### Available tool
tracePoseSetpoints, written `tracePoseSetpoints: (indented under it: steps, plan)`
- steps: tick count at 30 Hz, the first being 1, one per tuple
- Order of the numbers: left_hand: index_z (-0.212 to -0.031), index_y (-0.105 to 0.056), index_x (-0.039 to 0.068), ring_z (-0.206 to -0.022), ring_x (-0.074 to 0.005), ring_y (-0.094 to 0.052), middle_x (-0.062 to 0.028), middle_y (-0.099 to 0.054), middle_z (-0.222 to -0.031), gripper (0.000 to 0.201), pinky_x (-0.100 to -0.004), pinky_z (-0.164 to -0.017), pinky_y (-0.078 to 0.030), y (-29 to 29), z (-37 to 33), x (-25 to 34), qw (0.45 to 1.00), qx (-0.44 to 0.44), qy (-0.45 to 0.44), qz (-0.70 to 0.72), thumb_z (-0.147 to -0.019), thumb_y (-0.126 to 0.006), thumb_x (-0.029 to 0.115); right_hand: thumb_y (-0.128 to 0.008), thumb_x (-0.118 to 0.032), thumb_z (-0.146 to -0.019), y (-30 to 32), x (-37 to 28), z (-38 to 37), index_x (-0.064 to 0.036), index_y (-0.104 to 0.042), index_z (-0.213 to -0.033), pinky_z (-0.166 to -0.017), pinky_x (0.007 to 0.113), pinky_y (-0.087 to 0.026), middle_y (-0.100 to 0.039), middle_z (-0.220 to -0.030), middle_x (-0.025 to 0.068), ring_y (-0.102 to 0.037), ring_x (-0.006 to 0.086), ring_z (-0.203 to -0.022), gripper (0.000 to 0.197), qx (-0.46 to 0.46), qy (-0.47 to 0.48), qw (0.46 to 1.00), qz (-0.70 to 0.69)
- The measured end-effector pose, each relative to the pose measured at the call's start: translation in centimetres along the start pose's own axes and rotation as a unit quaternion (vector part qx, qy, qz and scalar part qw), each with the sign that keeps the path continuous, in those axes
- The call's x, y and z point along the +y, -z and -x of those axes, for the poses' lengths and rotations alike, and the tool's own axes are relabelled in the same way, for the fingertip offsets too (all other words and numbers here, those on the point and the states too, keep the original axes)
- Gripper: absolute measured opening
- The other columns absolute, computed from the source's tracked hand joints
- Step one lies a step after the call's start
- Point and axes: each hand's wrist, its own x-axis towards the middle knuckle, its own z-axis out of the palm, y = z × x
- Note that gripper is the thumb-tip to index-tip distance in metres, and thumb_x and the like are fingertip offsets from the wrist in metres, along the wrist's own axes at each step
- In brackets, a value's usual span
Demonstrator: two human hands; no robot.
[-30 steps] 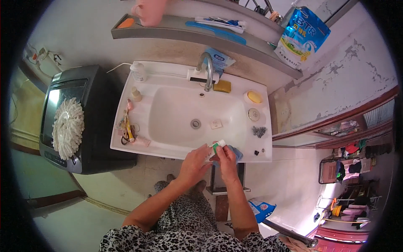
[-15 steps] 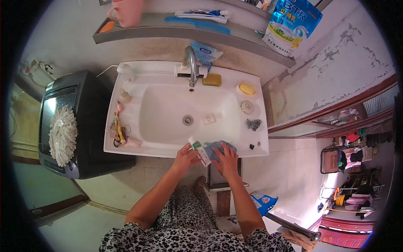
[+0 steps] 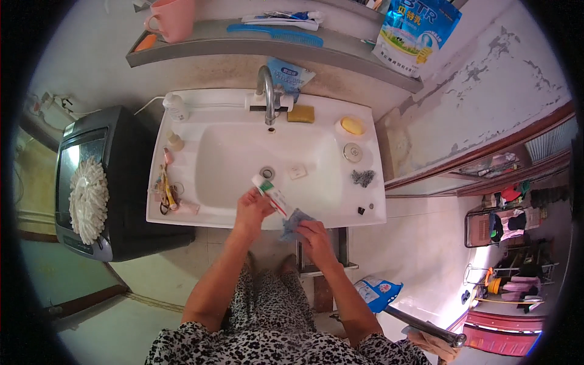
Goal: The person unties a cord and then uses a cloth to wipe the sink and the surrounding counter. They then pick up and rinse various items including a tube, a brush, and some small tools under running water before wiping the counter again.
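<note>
Over the front edge of the white sink (image 3: 210, 170), my left hand (image 3: 253, 210) is closed around a white tube (image 3: 275, 196) with green and red print. The tube slants, its white cap end up and to the left. My right hand (image 3: 315, 236) pinches a blue-grey cloth (image 3: 294, 223), which is bunched against the tube's lower right end. Part of that end is hidden by the cloth. Inside the basin, a small whitish square piece (image 3: 297, 171) lies right of the drain (image 3: 267, 173).
A curved metal faucet (image 3: 266, 91) rises at the back, beside a yellow sponge (image 3: 301, 114). Soap in a dish (image 3: 351, 126), a round metal drain cover (image 3: 352, 152) and a scouring pad (image 3: 363, 177) line the right rim. A dark washing machine (image 3: 131, 182) bearing a white mop head (image 3: 89, 201) stands left.
Both hands have shifted left with the tube and cloth. The cloth, earlier spread under my right hand's fingers, is now gathered at the tube's lower end. The view has shifted slightly.
</note>
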Motion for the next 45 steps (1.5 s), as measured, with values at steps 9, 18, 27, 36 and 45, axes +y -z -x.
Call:
tracePoseSetpoints:
  steps: [9,18,27,36,45]
  plan:
    - [-0.104,-0.055,0.001,-0.085,-0.0198,-0.063,-0.0132,-0.062,-0.1,0.02,-0.0317,-0.075,-0.053,2.1,1.4,-0.5,0.995,-0.07,0.055,0.047,-0.086,-0.047,0.004,-0.06,-0.007,-0.073,5.1,-0.5,-1.6,-0.0082,-0.057,-0.109,-0.09,0.038,-0.038,-0.055,-0.11,0.0112,-0.048,0.0303,-0.106,0.036,-0.004,-0.092,0.971,0.219]
    - [-0.117,-0.051,-0.001,-0.1,-0.0177,-0.055,-0.0101,-0.058,-0.112,0.031,-0.0291,-0.084,-0.047,-1.5,8.1,-1.9,0.853,-0.005,-0.318,-0.413,-0.086,-0.05,0.003,-0.042,-0.032,-0.093,-1.1,-5.6,-5.2,-0.01,-0.03,-0.132,-0.094,0.034,-0.037,-0.046,-0.127,0.0139,-0.05,0.0267,-0.108,0.046,-0.079,-0.22,0.865,-0.444]
    - [-0.093,-0.059,0.002,-0.047,-0.0084,-0.049,-0.0026,-0.053,-0.054,0.023,-0.0238,-0.046,-0.04,11.0,22.8,-7.0,0.894,0.395,-0.169,-0.13,-0.092,-0.045,0.019,-0.047,-0.03,-0.09,-6.7,-12.0,-1.8,-0.0123,-0.045,-0.118,-0.075,0.044,-0.048,-0.055,-0.109,0.0104,-0.057,0.0291,-0.09,0.033,-0.32,-0.348,0.628,-0.619]
    - [-0.099,-0.06,0.003,-0.064,-0.0164,-0.06,-0.0083,-0.063,-0.069,0.03,-0.0295,-0.062,-0.047,8.2,42.2,-19.8,0.693,0.71,-0.122,-0.029,-0.091,-0.04,0.024,-0.048,-0.019,-0.09,-7.5,-19.8,11.5,-0.0094,-0.049,-0.106,-0.057,0.036,-0.049,-0.06,-0.082,0.0083,-0.061,0.0218,-0.062,0.019,-0.577,-0.349,0.571,-0.468]
    - [-0.099,-0.058,0.007,-0.092,-0.0312,-0.054,-0.015,-0.057,-0.091,0.027,-0.0407,-0.079,-0.042,14.4,59.4,-33.1,0.207,0.892,0.318,-0.247,-0.082,-0.053,0.027,-0.044,-0.026,-0.092,-9.4,-23.9,15.3,-0.0066,-0.045,-0.114,-0.068,0.041,-0.051,-0.058,-0.096,0.0137,-0.061,0.027,-0.08,0.03,-0.663,-0.326,0.528,-0.419]
